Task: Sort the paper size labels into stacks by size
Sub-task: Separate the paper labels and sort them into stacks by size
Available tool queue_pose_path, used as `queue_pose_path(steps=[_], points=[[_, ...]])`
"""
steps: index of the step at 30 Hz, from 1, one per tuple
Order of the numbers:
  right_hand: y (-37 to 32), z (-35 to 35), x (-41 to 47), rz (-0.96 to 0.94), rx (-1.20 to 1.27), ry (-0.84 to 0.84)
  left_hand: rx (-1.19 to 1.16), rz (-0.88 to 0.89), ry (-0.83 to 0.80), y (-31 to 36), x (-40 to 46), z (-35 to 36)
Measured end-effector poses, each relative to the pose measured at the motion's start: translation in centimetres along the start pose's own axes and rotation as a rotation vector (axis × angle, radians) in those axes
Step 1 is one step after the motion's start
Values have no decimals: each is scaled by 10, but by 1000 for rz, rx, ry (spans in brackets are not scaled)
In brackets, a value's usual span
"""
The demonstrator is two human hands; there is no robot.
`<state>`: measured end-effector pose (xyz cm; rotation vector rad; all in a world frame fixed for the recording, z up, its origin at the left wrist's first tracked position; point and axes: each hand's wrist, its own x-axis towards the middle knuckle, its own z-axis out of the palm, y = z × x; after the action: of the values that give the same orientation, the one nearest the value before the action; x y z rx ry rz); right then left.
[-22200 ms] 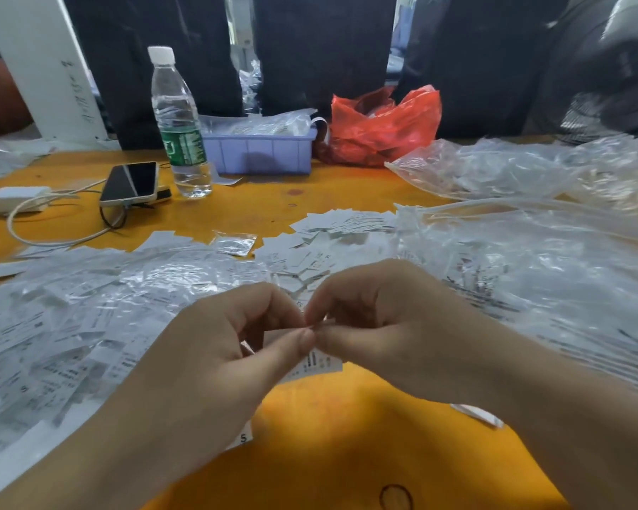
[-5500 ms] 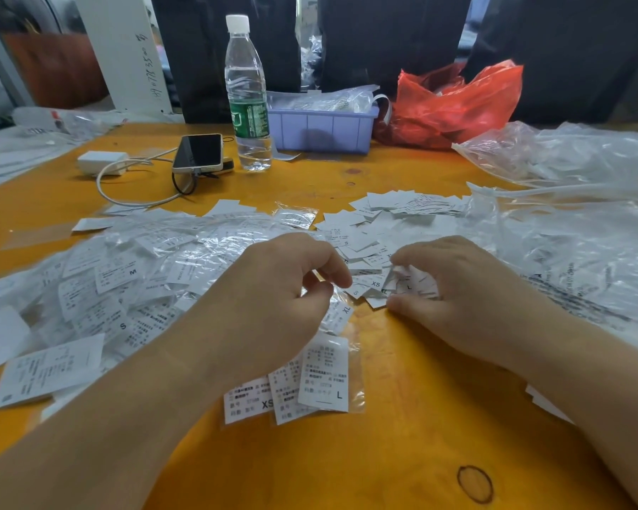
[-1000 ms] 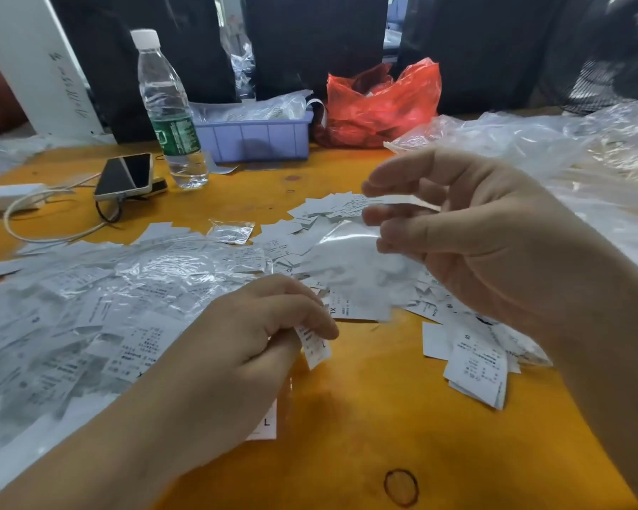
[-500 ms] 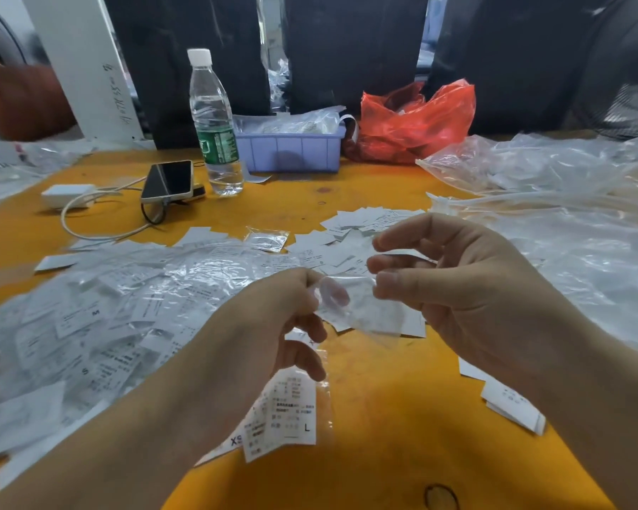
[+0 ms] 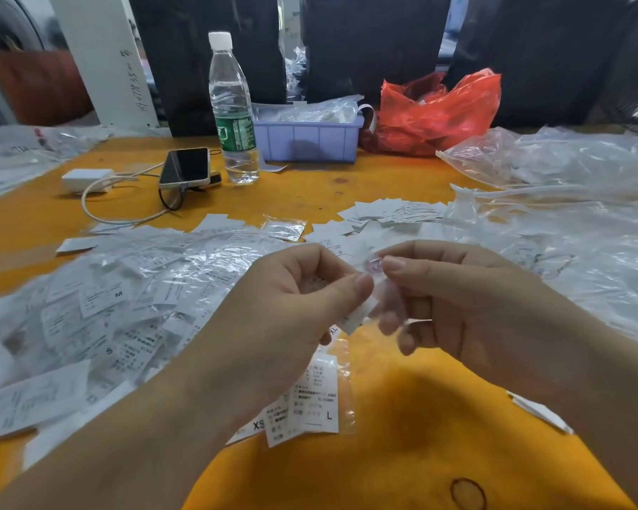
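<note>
Both hands meet above the orange table (image 5: 402,454). My left hand (image 5: 291,311) and my right hand (image 5: 453,307) each pinch an edge of one small clear plastic sleeve (image 5: 380,292). A white label (image 5: 356,318) sticks out below the left fingers, with "XL" printed close beside it. Under my left wrist lie bagged labels marked L (image 5: 315,399) and XS (image 5: 258,425). A wide heap of bagged labels (image 5: 100,311) covers the left side. Loose white labels (image 5: 391,215) lie behind the hands.
A water bottle (image 5: 233,115), phone (image 5: 185,167), white charger with cable (image 5: 87,178), purple bin (image 5: 306,138) and red bag (image 5: 435,112) stand at the back. Clear plastic bags (image 5: 568,222) pile up on the right. More white labels (image 5: 538,410) lie under my right forearm.
My hands have drawn closer together. The clear sleeve, held spread between them half a second ago, is now bunched small between the fingertips of both hands.
</note>
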<state>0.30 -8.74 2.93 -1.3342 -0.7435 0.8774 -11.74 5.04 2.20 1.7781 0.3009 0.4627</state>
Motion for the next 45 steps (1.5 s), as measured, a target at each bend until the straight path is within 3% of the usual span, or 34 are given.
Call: queue_pose_path(steps=[5,15,24,29,34,40,45], points=[[-1,-2,-2,-6,-24,-88,27,13,-7,-1,-1,-1],[-3,1,-3,-46,-86,-45,-8,12,-52,2,1,-3],[-5,-5,-5,-53,-69,-66,-34,0,119,-1,3,-15],[-3,-4,-4,-115,-79,12,296,204,326,2,-4,-5],[5,1,-2,-176,-123,60,438,342,167,12,-11,7],[8,6,-3,-194,-92,-13,274,205,-43,12,-8,-4],[8,14,-5,-190,-16,-8,282,285,-91,17,-6,-8]])
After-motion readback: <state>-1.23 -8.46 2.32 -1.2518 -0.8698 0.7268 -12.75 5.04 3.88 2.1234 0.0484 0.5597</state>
